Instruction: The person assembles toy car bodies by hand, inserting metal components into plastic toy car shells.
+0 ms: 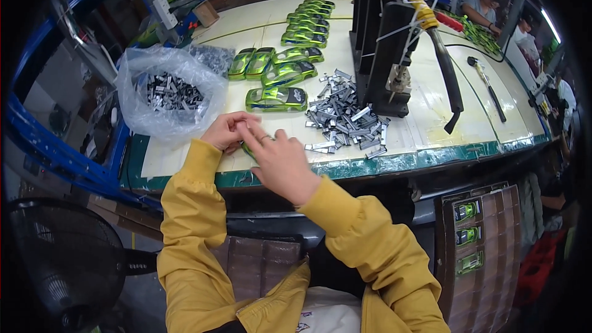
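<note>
Near the front edge of the table, my left hand and my right hand meet around a green toy car body. Most of that piece is hidden by my fingers. The left hand's fingers are closed on it, and the right hand's fingers press on it from the other side. Just beyond them lies another shiny green toy car body with a dark hood. To the right of my hands is a loose pile of small silver and dark parts.
More green car bodies run in a row toward the back. A clear plastic bag of small parts lies left. A black press with a long lever stands right, near a hammer. Below right is a compartment tray; a fan stands left.
</note>
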Tool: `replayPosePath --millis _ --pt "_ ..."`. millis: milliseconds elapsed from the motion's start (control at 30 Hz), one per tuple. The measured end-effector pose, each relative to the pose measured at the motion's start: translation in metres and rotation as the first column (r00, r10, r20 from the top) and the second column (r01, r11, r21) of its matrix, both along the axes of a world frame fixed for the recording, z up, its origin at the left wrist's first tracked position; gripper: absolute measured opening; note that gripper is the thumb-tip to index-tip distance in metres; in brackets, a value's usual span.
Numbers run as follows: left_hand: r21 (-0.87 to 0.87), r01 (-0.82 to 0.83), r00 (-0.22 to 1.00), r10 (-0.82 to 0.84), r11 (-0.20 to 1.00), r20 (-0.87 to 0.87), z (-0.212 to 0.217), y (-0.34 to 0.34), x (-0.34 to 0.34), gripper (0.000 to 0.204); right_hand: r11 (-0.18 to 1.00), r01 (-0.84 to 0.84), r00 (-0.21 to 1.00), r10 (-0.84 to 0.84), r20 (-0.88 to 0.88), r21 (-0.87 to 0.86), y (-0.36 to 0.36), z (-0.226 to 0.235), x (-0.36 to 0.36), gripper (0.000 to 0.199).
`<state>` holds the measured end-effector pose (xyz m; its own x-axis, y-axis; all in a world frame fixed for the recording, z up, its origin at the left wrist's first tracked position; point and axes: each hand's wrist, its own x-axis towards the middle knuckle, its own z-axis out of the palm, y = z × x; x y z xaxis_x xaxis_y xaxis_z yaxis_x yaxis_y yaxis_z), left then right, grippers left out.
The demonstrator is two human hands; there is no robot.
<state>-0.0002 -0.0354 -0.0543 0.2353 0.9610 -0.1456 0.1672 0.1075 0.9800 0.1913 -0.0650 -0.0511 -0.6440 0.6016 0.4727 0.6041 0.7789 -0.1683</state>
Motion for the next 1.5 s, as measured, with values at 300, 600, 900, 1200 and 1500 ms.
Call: replayPosePath --millis 300,600,900,1200,1500 --pt "0.019 0.176 0.98 -0.177 0.984 0.091 0.02 -0.004 -0.006 0.054 0.997 0.066 0.988 -0.061 -0.14 0.035 -0.007 -0.002 0.002 0.062" --pt "0.426 0.476 0.732 -0.078 0.77 -0.677 0.044 0.048 0.084 0.02 0.54 -0.68 0.323 -0.387 -0.864 -0.496 -0.061 0.014 0.124 0.048" --pt "0.142 0.578 0.615 -0.315 0.804 -0.723 0.062 0.085 0.119 0.011 0.411 -0.886 -0.24 -0.803 -0.545 -0.214 -0.044 0.009 0.201 0.037" --pt "0.303 0.146 0.985 -0.167 0.942 0.045 0.025 0.076 0.15 0.019 0.437 -0.896 -0.326 -0.763 -0.557 -0.074 -0.025 0.021 0.217 0.039" --pt "0.401 0.036 0.97 -0.128 0.915 0.205 0.017 0.079 0.158 0.022 0.444 -0.896 -0.379 -0.752 -0.539 0.012 -0.026 0.034 0.217 0.041"
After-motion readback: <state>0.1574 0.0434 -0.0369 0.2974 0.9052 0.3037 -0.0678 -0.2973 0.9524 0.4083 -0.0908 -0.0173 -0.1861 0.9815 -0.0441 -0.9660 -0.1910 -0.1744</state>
